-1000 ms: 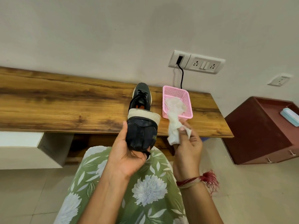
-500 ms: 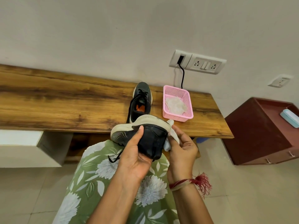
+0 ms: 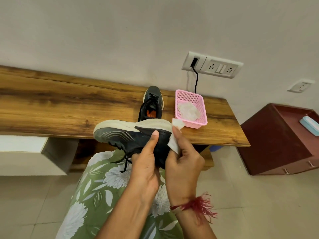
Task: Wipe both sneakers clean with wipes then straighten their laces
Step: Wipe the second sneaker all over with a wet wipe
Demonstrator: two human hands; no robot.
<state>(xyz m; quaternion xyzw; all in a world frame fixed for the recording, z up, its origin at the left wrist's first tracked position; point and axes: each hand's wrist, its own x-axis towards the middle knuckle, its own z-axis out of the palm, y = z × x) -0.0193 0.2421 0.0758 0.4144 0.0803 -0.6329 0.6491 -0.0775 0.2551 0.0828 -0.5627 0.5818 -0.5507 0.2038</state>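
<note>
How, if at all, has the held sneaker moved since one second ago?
Yes. The held sneaker swung its toe leftward, from pointing at the wall to lying along the table edge.

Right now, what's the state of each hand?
Left hand: grips the sneaker near its heel.
Right hand: holds a wipe against the heel.

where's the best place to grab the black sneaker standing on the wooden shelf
Likely the collar round its open mouth, reached from above on the near side. The black lace-up sneaker stands upright on the wooden shelf, toe to the wall, opening facing up. The pink mesh basket sits close on its right, so avoid that side.
</note>
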